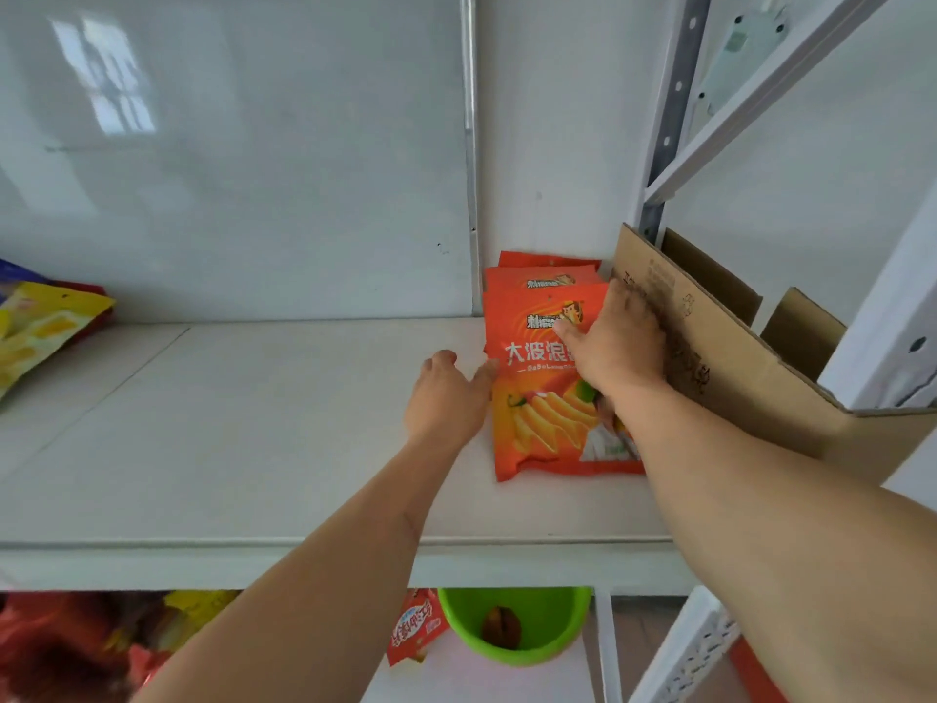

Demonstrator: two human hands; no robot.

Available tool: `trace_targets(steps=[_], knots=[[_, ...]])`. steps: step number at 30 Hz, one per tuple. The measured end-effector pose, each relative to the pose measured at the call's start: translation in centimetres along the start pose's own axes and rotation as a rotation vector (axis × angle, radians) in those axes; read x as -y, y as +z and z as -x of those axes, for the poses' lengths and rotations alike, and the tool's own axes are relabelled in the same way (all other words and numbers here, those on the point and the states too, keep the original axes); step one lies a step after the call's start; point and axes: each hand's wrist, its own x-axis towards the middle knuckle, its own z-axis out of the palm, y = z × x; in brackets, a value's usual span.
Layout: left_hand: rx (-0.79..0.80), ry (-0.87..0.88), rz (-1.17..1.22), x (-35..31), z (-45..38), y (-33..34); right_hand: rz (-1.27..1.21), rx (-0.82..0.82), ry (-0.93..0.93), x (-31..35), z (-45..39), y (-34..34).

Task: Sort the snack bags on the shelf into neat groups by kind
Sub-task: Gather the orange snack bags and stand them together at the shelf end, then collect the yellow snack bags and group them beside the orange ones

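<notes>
A stack of orange chip bags point(537, 393) lies on the white shelf point(253, 423) at the right, beside a cardboard box. My right hand point(616, 342) lies flat on top of the front bag, fingers spread toward the box side. My left hand point(446, 393) hovers open just left of the stack, its fingertips touching the front bag's left edge. Two more orange bags point(545, 268) of the same kind show behind the front one. At the far left edge of the shelf lies a yellow snack bag point(40, 332) on top of red and blue ones.
An open cardboard box point(730, 347) stands at the right end of the shelf against the metal upright point(669, 119). Below the shelf are a green plastic tub point(517, 626), a small red packet point(413, 626) and a heap of red and yellow bags point(86, 646).
</notes>
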Motion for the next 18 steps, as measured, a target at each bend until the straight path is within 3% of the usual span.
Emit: trace_targets(steps=[3,8,18], knots=[[-0.058,0.114,-0.297,2.5,0.3,-3.3,0.237,-0.041,-0.279,3.2,1.6,0.0],[-0.117,0.277,-0.7,8.9,0.2,-10.0,0.358,0.093,-0.632,11.7,6.7,3.7],[-0.195,0.294,-0.968,23.3,-0.3,-26.4,0.304,0.187,-0.811,30.9,16.4,12.4]])
